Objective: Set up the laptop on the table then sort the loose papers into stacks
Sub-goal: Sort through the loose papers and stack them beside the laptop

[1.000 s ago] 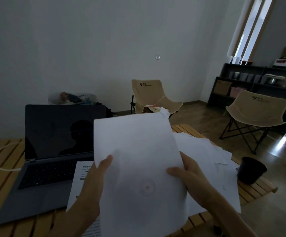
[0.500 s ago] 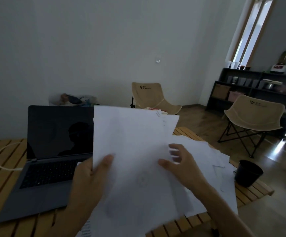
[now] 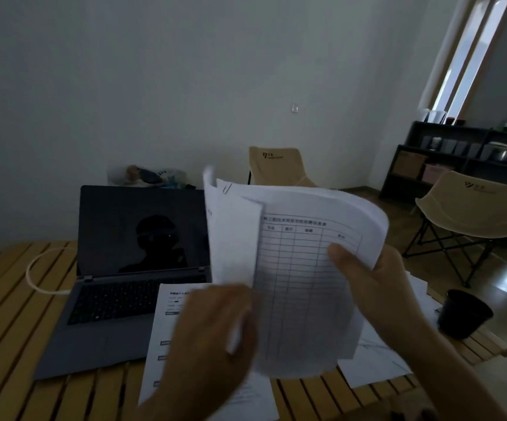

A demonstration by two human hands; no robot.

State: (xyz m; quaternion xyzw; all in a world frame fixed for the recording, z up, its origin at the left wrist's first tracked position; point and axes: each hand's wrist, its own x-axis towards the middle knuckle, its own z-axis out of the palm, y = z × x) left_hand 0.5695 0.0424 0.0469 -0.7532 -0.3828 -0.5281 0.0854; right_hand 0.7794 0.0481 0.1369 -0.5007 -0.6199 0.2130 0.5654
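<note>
Right hand [image 3: 376,287] grasps the paper sheaf [image 3: 303,268] upright while the blurry left hand [image 3: 215,338] pinches a sheet aside - probably checking each page; laptop [image 3: 130,268] sits open at 9 o'clock on the tabletop [image 3: 12,329].

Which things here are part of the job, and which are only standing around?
Job: laptop, open; held papers in left hand and right hand; printed sheet; table.
Around: white cable, black pot, two folding chairs, shelf.
</note>
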